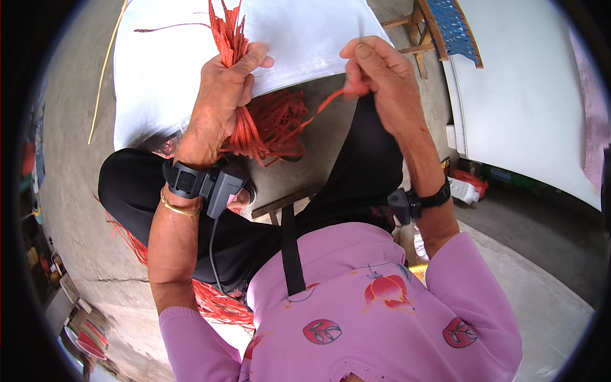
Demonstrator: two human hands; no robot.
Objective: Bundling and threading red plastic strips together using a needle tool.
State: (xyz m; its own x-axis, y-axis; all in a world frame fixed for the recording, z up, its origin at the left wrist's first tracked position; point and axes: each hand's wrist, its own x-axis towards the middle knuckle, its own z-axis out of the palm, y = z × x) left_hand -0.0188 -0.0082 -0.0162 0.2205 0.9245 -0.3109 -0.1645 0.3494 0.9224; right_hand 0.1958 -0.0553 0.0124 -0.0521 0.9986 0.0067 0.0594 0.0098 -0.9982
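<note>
My left hand is closed around a bundle of thin red strips, whose gathered ends fan out above the fist. Below the fist the bundle spreads into a loose, looping mass that hangs between my knees. One red strand runs from that mass up to my right hand. The right fingers are pinched together on this strand, and a slightly blurred bit of it shows under them. Both hands are over the near edge of a white-covered surface.
More red strips lie on the floor by my left thigh. A wooden stool with blue webbing stands at the far right, near a large white panel. A long yellowish strip crosses the concrete floor at left.
</note>
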